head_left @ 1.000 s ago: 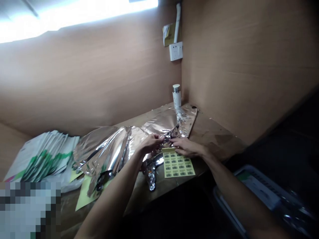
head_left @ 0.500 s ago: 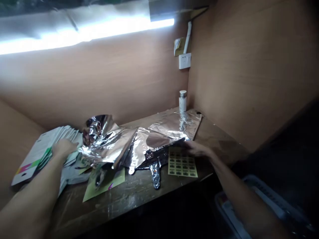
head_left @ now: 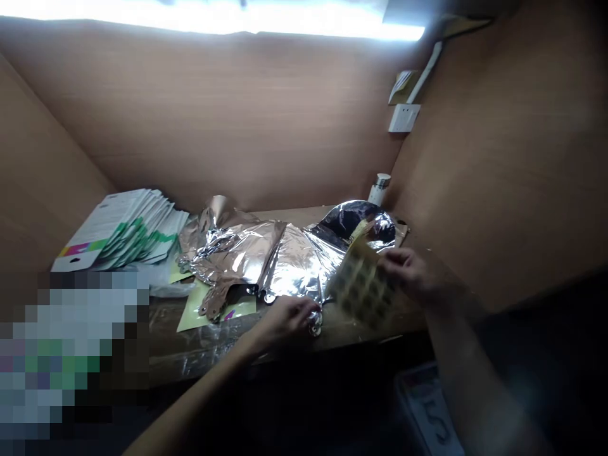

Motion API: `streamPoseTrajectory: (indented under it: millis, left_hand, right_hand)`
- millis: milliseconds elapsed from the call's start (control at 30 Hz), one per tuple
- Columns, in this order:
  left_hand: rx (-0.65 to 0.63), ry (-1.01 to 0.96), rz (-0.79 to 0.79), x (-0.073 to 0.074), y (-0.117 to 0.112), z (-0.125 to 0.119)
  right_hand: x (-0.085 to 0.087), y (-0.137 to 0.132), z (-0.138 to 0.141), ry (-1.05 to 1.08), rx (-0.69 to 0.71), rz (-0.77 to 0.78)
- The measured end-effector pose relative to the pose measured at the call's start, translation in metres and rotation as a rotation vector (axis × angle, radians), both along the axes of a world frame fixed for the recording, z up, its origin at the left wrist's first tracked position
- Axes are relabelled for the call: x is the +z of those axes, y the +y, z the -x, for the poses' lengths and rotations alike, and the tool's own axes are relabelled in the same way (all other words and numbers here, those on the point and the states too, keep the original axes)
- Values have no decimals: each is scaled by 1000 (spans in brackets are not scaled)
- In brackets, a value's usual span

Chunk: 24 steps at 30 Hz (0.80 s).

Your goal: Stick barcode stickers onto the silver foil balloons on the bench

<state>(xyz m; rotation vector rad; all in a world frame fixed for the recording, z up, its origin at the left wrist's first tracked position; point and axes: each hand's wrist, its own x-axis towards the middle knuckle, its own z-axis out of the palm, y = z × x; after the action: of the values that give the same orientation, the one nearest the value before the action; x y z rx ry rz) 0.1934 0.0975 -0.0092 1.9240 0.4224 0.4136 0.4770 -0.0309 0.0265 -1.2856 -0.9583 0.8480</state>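
Note:
My right hand (head_left: 405, 269) pinches the upper right edge of a yellow sticker sheet (head_left: 365, 288), which is raised, tilted and smeared by motion; dark labels run across it in rows. Below the foil's front edge is my left hand (head_left: 292, 315), its fingers curled together near a small shiny tab. Whether anything sits between those fingers is hidden. Flat, crumpled rose-gold foil balloons (head_left: 247, 250) spread across the desk, with a rounded dark mirror-like part at the right end. Another yellow sheet (head_left: 192, 310) lies partly under the foil at the left.
A fanned stack of white and green printed packets (head_left: 133, 228) rests at the left. Behind the foil stands a white bottle (head_left: 379, 190) with a metal cap. Wooden panels (head_left: 228, 120) enclose the desk, with a socket (head_left: 403, 118) in the corner. A plastic bin (head_left: 427, 405) is below right.
My right hand has lifted the sticker sheet off the desk. My left hand has left the packets and moved right to the foil's front edge. The foil's right end has shifted, and the view has turned.

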Motion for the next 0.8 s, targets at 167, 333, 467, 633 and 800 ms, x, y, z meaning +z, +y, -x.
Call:
streamPoseTrajectory:
  millis: [167, 333, 467, 633, 800]
  left_hand:
    - [110, -99, 386, -2, -23, 34]
    - [355, -92, 429, -12, -34, 50]
    - [387, -98, 505, -14, -30, 63]
    - [357, -110, 552, -13, -30, 71]
    - [348, -93, 599, -17, -33, 77]
  right_hand:
    - [-26, -10, 100, -219, 446, 201]
    - [-44, 1, 123, -626, 235, -69]
    - [-50, 0, 123, -919, 196, -286]
    - [-53, -4, 126, -1308, 122, -512]
    - [-64, -4, 129, -1351, 141, -556]
